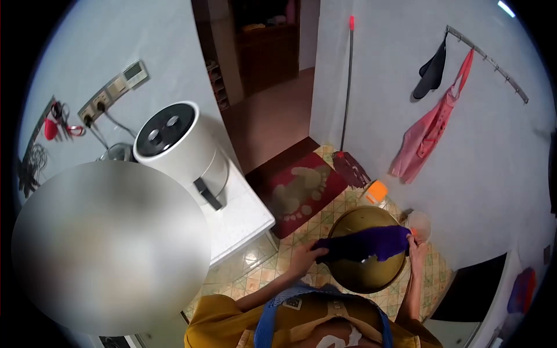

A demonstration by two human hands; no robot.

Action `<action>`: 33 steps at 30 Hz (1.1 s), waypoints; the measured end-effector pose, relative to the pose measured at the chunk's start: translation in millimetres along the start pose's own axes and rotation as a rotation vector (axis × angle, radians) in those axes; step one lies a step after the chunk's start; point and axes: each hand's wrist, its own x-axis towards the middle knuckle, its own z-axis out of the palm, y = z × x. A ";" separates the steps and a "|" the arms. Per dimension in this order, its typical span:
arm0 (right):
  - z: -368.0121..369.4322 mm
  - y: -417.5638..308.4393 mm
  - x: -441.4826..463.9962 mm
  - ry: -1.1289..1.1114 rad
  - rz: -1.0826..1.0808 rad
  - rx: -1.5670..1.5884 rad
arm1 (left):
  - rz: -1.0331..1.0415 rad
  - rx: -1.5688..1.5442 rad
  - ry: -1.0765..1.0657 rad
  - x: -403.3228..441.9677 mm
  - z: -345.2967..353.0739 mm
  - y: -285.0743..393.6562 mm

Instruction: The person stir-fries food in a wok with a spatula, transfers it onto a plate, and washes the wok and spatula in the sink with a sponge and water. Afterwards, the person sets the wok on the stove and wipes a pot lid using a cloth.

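A dark purple cloth (365, 243) is stretched sideways over a large round, yellowish basin (362, 277) that stands on the tiled floor. My left hand (304, 258) grips the cloth's left end, beside the basin's left rim. At the cloth's right end, my right hand (415, 246) pinches its upper corner near the basin's right rim. The cloth hides part of the basin's inside. A small white spot shows at the cloth's lower edge; what it is I cannot tell.
A white air fryer (183, 151) stands on a white counter (241, 229) at the left. Beyond the basin are a red footprint mat (301, 194), a mop (350, 168), an orange-and-white container (376, 192) and a clear bucket (419, 225). A pink apron (426, 136) hangs on the right wall.
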 end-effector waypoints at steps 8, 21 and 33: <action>60.2 -5.5 218.7 0.002 -0.220 -0.003 | 0.010 -0.100 0.039 197.6 22.9 42.4; 361.6 -223.2 511.8 -0.275 -0.644 -0.091 | 0.132 -0.395 0.558 420.5 -91.8 149.9; 669.8 -423.7 630.5 -0.446 -0.607 0.131 | 0.229 -0.208 0.742 620.6 -333.0 286.9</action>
